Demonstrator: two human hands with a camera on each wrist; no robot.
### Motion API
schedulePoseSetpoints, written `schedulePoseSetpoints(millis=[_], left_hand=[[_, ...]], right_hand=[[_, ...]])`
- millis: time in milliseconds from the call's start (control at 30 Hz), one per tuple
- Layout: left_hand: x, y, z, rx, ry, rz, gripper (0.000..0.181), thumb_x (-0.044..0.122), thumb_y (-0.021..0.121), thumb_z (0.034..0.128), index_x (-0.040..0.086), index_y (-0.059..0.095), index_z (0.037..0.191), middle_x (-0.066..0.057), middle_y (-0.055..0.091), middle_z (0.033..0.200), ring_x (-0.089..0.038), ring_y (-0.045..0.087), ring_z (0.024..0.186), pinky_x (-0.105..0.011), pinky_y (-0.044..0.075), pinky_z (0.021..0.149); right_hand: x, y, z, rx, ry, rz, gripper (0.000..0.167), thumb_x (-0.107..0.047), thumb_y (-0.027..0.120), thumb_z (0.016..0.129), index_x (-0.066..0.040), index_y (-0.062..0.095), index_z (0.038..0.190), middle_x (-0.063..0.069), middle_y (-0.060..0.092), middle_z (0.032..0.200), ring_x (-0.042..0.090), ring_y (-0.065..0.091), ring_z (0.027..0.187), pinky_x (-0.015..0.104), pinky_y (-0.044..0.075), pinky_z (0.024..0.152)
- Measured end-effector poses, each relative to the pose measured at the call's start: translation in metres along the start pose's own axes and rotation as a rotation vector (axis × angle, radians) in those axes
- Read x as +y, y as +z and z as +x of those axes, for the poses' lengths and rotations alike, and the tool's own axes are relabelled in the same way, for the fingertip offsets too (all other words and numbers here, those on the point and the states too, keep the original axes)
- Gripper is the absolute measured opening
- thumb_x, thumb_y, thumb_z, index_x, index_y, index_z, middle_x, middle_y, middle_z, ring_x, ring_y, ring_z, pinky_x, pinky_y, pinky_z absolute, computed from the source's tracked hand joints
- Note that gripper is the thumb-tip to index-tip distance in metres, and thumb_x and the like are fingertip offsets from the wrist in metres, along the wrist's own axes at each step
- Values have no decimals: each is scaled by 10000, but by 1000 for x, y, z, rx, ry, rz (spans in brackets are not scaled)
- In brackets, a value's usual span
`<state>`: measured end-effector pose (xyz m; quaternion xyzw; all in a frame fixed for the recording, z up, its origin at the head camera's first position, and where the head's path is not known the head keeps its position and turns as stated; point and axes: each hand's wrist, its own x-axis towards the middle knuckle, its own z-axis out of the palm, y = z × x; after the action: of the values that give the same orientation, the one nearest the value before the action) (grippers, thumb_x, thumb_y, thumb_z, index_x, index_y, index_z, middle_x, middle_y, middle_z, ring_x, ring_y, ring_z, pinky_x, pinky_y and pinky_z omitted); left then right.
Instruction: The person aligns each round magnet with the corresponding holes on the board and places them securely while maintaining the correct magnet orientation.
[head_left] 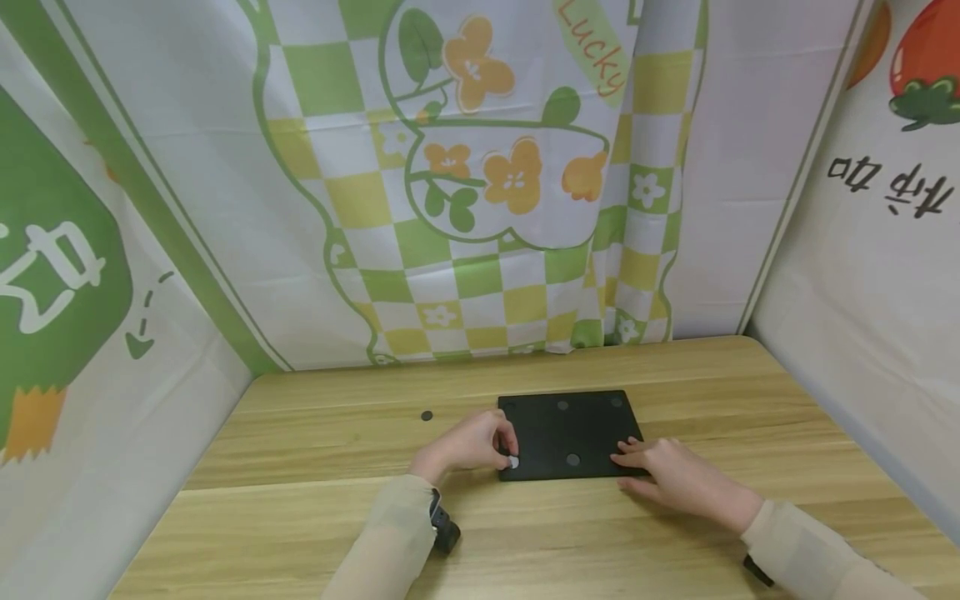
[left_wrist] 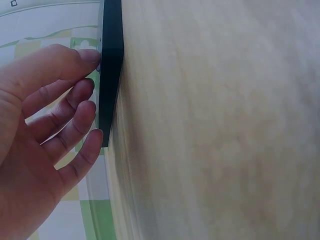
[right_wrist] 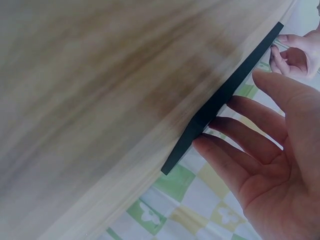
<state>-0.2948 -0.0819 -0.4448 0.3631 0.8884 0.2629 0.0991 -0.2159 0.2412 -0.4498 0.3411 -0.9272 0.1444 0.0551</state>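
A flat black rectangular board [head_left: 547, 435] lies on the table with several round dark-grey spots, one of them a front-middle spot [head_left: 573, 459]. At its front left corner my left hand [head_left: 471, 442] pinches a small pale round disc [head_left: 513, 462] between thumb and forefinger. In the left wrist view the disc is mostly hidden behind the thumb, by the edge of the board [left_wrist: 111, 75]. My right hand [head_left: 671, 477] rests its fairly straight fingertips on the board's front right corner and holds nothing. In the right wrist view, those fingers [right_wrist: 250, 135] touch the board's top side.
A small dark disc [head_left: 427, 415] lies on the wooden table [head_left: 315, 517], left of the board. Patterned cloth [head_left: 480, 275] hangs behind the table's back edge, and printed cloth walls [head_left: 862, 275] stand on both sides. A black wrist camera [head_left: 446, 532] sits on my left wrist.
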Motion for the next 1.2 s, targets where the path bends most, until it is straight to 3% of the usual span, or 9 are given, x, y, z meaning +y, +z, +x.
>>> schedulePoseSetpoints(millis=[700, 967, 1200], left_hand=[[-4, -5, -3, 17, -32, -16, 131, 91, 765, 754, 165, 677, 818, 29, 573, 864, -73, 532, 681, -202, 462, 610], [-10, -11, -9, 74, -34, -44, 114, 75, 737, 763, 128, 670, 839, 16, 614, 844, -88, 552, 687, -224, 480, 628], [-18, -15, -14, 160, -9, -37, 111, 75, 730, 744, 126, 669, 822, 9, 625, 804, -100, 534, 644, -210, 454, 586]], right_hand=[[0, 1, 0, 10, -6, -17, 329, -251, 678, 872, -33, 701, 1118, 232, 643, 1169, 372, 632, 1065, 437, 569, 789], [0, 0, 1, 6, -6, -18, 335, -261, 669, 881, -35, 697, 1126, 236, 641, 1169, 378, 631, 1063, 451, 566, 790], [1, 0, 1, 9, -20, -27, 334, -266, 663, 886, -35, 696, 1127, 237, 643, 1165, 381, 635, 1053, 455, 566, 782]])
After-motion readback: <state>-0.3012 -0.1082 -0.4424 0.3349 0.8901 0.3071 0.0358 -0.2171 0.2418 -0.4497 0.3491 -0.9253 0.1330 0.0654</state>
